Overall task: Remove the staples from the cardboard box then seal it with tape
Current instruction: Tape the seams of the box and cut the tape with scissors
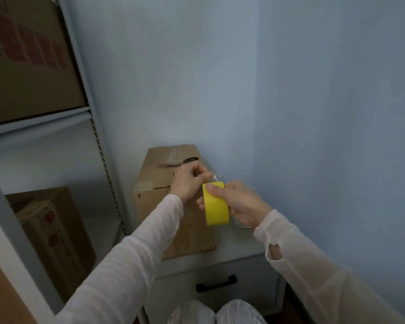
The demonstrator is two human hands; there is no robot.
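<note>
1. Head view: our right hand (241,204) gripped the yellow tape roll (216,206), and our left hand (188,183), close beside it, pinched the tape end (212,177).
2. The cardboard box (154,176) sat just beyond both hands. We judged that a taut, straight pull along its seam would work best.

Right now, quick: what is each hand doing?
Left hand: pinches the loose tape end.
Right hand: grips the yellow tape roll.
</note>
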